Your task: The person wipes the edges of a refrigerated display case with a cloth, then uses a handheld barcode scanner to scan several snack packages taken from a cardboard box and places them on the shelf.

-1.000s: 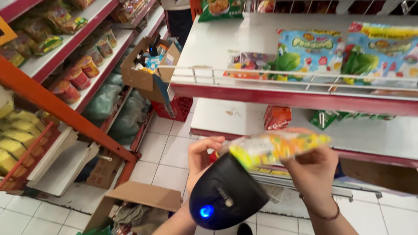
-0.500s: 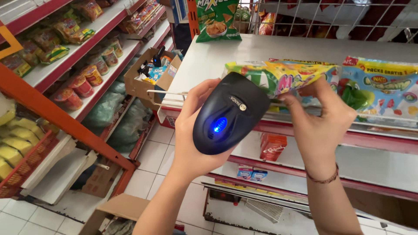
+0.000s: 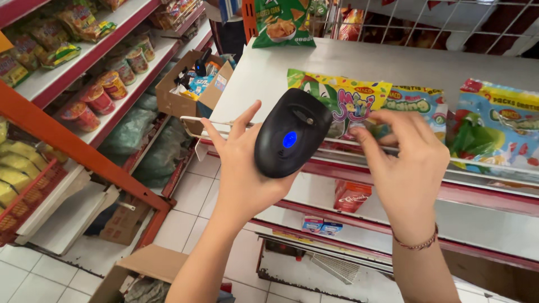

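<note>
Head view: left hand [image 3: 241,168] grips a black handheld barcode scanner [image 3: 292,133], palm wrapped round its lower body, thumb and index finger spread loose to the left; blue light lit on the scanner's top. The scanner is upright-ish, tilted toward the shelf, just left of the right hand. Right hand [image 3: 405,163] is raised beside it, fingers curled down onto the yellow-green snack packet [image 3: 348,104] lying at the front of the white shelf [image 3: 359,67]; fingertips touch the packet's lower edge, whether it is actually pinched cannot be told. A beaded bracelet [image 3: 414,244] is on the right wrist. Just right of that hand, more colourful snack bags [image 3: 497,132] lie on the same shelf behind a wire front rail [image 3: 224,123]. Beyond both hands a green chip bag [image 3: 281,22] stands upright. Far left of the left hand: open cardboard box [image 3: 193,84] with mixed goods, red-framed shelving [image 3: 73,148] with cup noodles [image 3: 98,98]. Below the hands, a red carton [image 3: 351,196] on a lower shelf, tiled floor [image 3: 196,191]
</note>
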